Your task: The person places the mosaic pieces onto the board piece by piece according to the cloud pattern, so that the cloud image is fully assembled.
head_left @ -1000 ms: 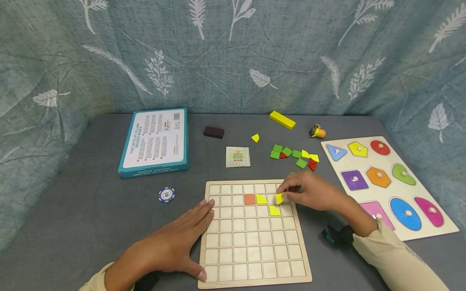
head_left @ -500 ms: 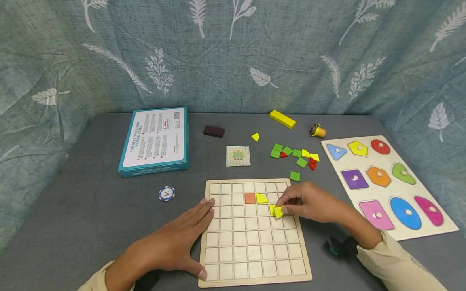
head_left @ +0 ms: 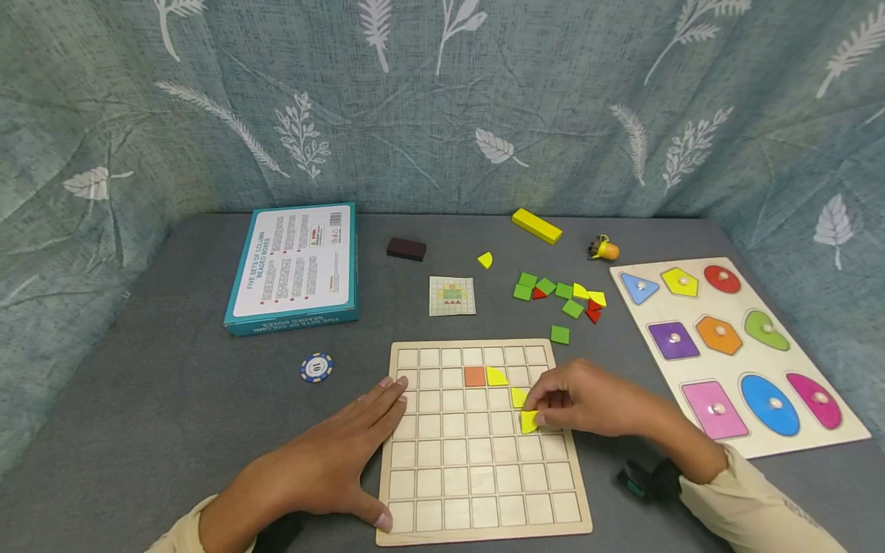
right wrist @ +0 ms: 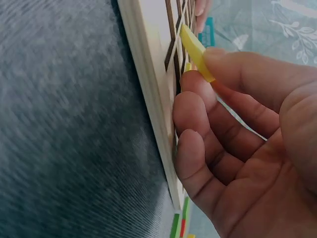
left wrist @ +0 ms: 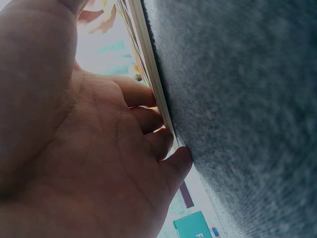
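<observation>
A wooden grid board (head_left: 482, 482) lies flat in front of me. My left hand (head_left: 318, 468) rests along its left edge, fingers extended and thumb at the near corner; the left wrist view has those fingertips (left wrist: 179, 158) at the board's side. Over the right part of the grid, my right hand (head_left: 591, 399) pinches a yellow quarter-circle tile (head_left: 528, 422) between thumb and fingers. In the right wrist view this tile (right wrist: 194, 49) stands tilted close to the grid. An orange square tile (head_left: 474, 376), one yellow quarter-circle (head_left: 496, 376) and another yellow tile (head_left: 518, 397) sit in cells.
Beyond the board are a pattern card (head_left: 452, 296) and several loose green tiles (head_left: 560, 335), with red and yellow ones. A knobbed shape puzzle (head_left: 715, 369) lies right. Leftward are a poker chip (head_left: 316, 368) and a teal box (head_left: 293, 269). Two blocks lie farther back.
My right hand has moved toward me along the board's right side with the yellow quarter-circle tile, passing the yellow tile in the grid. The left hand stays put.
</observation>
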Action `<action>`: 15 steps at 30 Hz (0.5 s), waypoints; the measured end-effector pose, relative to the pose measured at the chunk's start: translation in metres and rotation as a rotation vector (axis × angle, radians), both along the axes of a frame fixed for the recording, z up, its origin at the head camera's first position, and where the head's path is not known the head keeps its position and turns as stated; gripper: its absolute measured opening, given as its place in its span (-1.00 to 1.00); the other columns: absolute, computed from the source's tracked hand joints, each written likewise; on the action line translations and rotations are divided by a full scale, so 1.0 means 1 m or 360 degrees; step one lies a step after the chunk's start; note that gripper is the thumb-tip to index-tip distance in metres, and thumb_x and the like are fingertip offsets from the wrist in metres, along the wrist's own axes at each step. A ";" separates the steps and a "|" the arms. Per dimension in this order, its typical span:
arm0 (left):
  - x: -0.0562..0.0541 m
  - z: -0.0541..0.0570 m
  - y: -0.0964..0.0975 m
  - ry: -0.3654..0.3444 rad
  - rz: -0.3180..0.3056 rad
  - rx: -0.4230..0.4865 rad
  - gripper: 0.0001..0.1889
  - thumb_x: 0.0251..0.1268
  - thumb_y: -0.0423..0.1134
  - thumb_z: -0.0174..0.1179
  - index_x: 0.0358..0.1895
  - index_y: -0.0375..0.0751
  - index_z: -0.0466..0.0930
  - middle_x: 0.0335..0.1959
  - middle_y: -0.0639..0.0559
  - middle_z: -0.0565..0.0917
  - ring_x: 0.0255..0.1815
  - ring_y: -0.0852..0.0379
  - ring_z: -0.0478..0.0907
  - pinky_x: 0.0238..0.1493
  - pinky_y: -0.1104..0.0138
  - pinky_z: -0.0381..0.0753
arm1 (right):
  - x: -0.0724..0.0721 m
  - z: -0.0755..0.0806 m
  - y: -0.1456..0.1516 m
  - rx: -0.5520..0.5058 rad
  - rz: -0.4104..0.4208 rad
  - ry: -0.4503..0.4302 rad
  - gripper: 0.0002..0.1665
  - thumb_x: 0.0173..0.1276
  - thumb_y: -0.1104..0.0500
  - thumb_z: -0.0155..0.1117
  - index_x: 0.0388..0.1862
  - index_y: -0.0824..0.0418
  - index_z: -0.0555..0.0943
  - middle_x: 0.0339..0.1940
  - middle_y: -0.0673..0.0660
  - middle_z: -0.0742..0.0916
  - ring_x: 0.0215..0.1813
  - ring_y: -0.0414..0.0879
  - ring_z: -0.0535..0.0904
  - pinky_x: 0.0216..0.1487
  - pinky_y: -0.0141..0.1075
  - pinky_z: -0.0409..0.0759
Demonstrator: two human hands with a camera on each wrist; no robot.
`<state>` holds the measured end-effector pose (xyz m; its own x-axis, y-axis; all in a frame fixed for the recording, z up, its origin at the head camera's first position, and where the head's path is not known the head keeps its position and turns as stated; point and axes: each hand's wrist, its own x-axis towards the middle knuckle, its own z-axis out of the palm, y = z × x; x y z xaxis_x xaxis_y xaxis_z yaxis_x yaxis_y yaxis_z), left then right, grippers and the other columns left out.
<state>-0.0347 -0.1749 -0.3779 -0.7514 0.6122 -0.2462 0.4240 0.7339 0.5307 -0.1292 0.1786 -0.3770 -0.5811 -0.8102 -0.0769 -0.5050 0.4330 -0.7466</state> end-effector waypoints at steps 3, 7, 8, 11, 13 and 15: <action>-0.001 0.000 0.000 -0.0016 0.0005 -0.0003 0.36 -0.27 0.50 0.33 0.55 -0.29 -0.05 0.59 -0.01 -0.22 0.56 0.03 -0.34 0.44 -0.02 -0.03 | 0.000 -0.001 -0.001 -0.0005 0.0020 -0.0005 -0.86 0.30 0.26 0.37 -0.18 0.09 0.72 -0.40 -0.17 0.63 -0.38 -0.26 0.50 -0.36 -0.38 0.53; -0.001 0.000 0.000 -0.0008 0.0002 -0.0004 0.36 -0.27 0.51 0.32 0.55 -0.29 -0.05 0.59 -0.02 -0.22 0.56 0.04 -0.34 0.44 -0.01 -0.03 | 0.000 -0.002 -0.003 -0.0010 0.0034 0.0047 -0.83 0.29 0.27 0.38 -0.15 0.08 0.72 -0.37 -0.17 0.62 -0.35 -0.26 0.50 -0.34 -0.38 0.53; -0.001 0.000 0.000 -0.0005 0.0002 -0.0005 0.36 -0.27 0.51 0.32 0.55 -0.29 -0.05 0.59 -0.03 -0.22 0.56 0.04 -0.34 0.44 -0.01 -0.03 | -0.001 -0.002 -0.003 -0.0012 0.0036 0.0053 -0.83 0.29 0.27 0.38 -0.15 0.08 0.72 -0.36 -0.17 0.62 -0.34 -0.26 0.49 -0.34 -0.38 0.53; -0.001 0.000 0.000 0.0005 0.0000 -0.0006 0.36 -0.27 0.51 0.32 0.54 -0.30 -0.05 0.59 -0.03 -0.22 0.56 0.04 -0.34 0.44 -0.01 -0.03 | -0.001 -0.002 -0.003 -0.0009 0.0037 0.0060 -0.82 0.29 0.26 0.38 -0.14 0.08 0.72 -0.35 -0.17 0.61 -0.34 -0.26 0.49 -0.34 -0.38 0.52; -0.001 0.000 0.000 0.0004 0.0001 -0.0006 0.36 -0.27 0.51 0.32 0.54 -0.30 -0.04 0.59 -0.02 -0.22 0.56 0.04 -0.34 0.44 -0.01 -0.03 | -0.001 -0.002 -0.003 -0.0007 0.0035 0.0060 -0.82 0.28 0.26 0.39 -0.15 0.08 0.72 -0.36 -0.17 0.61 -0.34 -0.26 0.49 -0.35 -0.38 0.52; -0.001 0.000 0.000 -0.0002 0.0003 -0.0007 0.36 -0.27 0.51 0.32 0.54 -0.29 -0.05 0.59 -0.02 -0.23 0.56 0.04 -0.34 0.44 -0.01 -0.03 | -0.002 -0.002 -0.003 -0.0004 0.0035 0.0061 -0.83 0.28 0.25 0.40 -0.15 0.08 0.72 -0.37 -0.17 0.61 -0.35 -0.26 0.49 -0.37 -0.38 0.52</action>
<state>-0.0357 -0.1751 -0.3780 -0.7520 0.6099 -0.2499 0.4220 0.7368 0.5283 -0.1311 0.1760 -0.3791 -0.5656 -0.8230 -0.0528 -0.5426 0.4196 -0.7277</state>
